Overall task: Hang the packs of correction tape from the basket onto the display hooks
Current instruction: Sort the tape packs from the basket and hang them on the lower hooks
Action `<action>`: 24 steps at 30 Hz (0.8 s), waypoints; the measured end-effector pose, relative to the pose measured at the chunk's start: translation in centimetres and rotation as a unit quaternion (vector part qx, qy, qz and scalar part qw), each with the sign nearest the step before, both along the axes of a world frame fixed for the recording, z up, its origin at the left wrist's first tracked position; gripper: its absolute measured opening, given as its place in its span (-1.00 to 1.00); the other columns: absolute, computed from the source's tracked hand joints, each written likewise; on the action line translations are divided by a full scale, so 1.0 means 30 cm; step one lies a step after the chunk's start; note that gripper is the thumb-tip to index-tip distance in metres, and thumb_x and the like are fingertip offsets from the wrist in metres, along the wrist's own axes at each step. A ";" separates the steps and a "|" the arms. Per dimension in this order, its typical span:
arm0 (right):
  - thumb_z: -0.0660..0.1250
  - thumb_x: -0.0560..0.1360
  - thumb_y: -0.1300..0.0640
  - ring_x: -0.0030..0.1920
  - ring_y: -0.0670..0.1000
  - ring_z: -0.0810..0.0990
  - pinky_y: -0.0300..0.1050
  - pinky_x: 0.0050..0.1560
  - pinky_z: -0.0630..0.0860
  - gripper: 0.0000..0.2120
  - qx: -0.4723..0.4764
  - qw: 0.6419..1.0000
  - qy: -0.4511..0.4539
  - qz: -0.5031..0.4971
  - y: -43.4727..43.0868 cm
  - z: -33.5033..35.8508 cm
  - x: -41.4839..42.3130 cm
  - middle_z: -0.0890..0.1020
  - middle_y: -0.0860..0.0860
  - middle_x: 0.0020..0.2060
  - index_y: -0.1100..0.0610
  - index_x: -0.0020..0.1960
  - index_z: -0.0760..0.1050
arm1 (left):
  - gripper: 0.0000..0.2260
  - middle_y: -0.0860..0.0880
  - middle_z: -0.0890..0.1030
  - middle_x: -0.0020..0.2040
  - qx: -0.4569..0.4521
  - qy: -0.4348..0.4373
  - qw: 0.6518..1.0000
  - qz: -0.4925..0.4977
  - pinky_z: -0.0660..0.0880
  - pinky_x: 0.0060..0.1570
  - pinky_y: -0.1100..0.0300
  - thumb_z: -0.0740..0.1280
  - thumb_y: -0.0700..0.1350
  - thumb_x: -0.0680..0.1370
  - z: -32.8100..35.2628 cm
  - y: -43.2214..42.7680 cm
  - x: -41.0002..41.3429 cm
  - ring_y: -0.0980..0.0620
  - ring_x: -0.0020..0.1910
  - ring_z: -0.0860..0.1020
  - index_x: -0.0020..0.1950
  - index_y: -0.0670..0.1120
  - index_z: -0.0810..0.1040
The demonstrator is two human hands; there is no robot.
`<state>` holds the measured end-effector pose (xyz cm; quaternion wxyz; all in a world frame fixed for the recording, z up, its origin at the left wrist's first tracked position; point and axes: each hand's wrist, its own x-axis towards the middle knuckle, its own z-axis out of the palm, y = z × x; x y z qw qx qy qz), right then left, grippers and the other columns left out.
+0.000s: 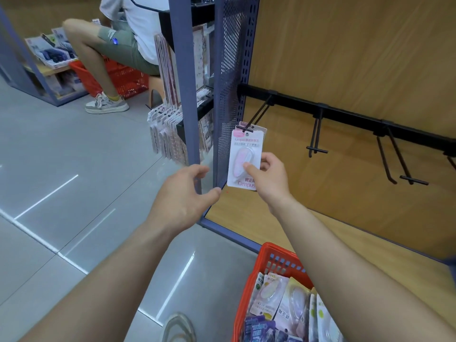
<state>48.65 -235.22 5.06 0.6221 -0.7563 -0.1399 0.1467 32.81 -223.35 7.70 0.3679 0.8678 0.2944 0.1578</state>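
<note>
Pink-and-white pack (240, 154) of correction tape hangs by its top hole at the tip of the leftmost hook (259, 112), one of several on a black rail (345, 112) across a wooden panel (345, 58). The right hand (269, 176) pinches the pack's lower right edge, thumb in front and fingers (265, 166) curled behind. The left hand (182, 196) hovers just left of the pack, beside a blue perforated post (227, 95), its fingers loosely apart and holding nothing. Below the right forearm, a red basket (269, 253) on the floor holds more packs (291, 302). Upper left, another person (118, 38) sits by a second red basket (123, 77).
</note>
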 end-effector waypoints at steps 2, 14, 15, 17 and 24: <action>0.44 0.55 0.17 -0.02 0.10 0.72 0.20 0.05 0.66 -0.88 -0.006 1.000 -0.007 -0.012 0.018 -0.002 0.028 0.72 0.02 -0.07 -0.02 0.02 0.54 | -0.52 0.12 0.57 0.32 0.023 0.012 1.000 -0.009 0.42 0.24 0.18 0.46 0.08 0.51 0.002 0.000 0.001 0.10 0.29 0.52 0.42 0.05 0.51; 0.42 0.55 0.05 -0.02 0.08 0.70 0.20 0.03 0.66 -0.85 -0.042 0.997 -0.016 -0.063 0.071 -0.071 0.104 0.68 0.00 -0.04 0.01 0.08 0.52 | -0.69 0.16 0.59 0.14 -0.025 0.024 0.999 -0.022 0.51 -0.01 0.19 0.45 0.05 0.53 -0.012 0.005 0.009 0.16 0.05 0.60 0.26 0.08 0.56; 0.41 0.55 0.04 0.01 0.08 0.69 0.15 0.04 0.65 -0.80 -0.059 0.996 -0.011 -0.067 0.084 -0.071 0.119 0.67 -0.01 -0.02 0.06 0.14 0.52 | -0.71 0.16 0.60 0.14 -0.035 0.024 0.999 -0.021 0.51 -0.04 0.20 0.45 0.05 0.54 -0.016 0.005 0.010 0.17 0.04 0.60 0.25 0.09 0.56; 0.39 0.57 0.01 0.10 0.12 0.64 -0.04 -0.01 0.55 -0.70 -0.111 0.991 -0.005 -0.070 0.093 -0.078 0.139 0.64 0.01 0.03 0.13 0.23 0.49 | -0.72 0.17 0.60 0.14 -0.044 0.026 0.998 -0.022 0.49 -0.10 0.22 0.44 0.04 0.54 -0.018 0.002 0.013 0.18 0.01 0.61 0.23 0.08 0.56; 0.39 0.59 -0.09 0.29 0.12 0.55 -0.10 0.13 0.42 -0.48 -0.242 0.970 -0.020 -0.019 -0.077 -0.157 0.066 0.58 0.07 0.28 0.17 0.43 0.40 | -0.70 0.13 0.60 0.11 -0.044 0.045 0.996 -0.058 0.52 0.01 0.16 0.45 0.03 0.53 -0.038 -0.056 0.048 0.08 -0.02 0.61 0.23 0.04 0.55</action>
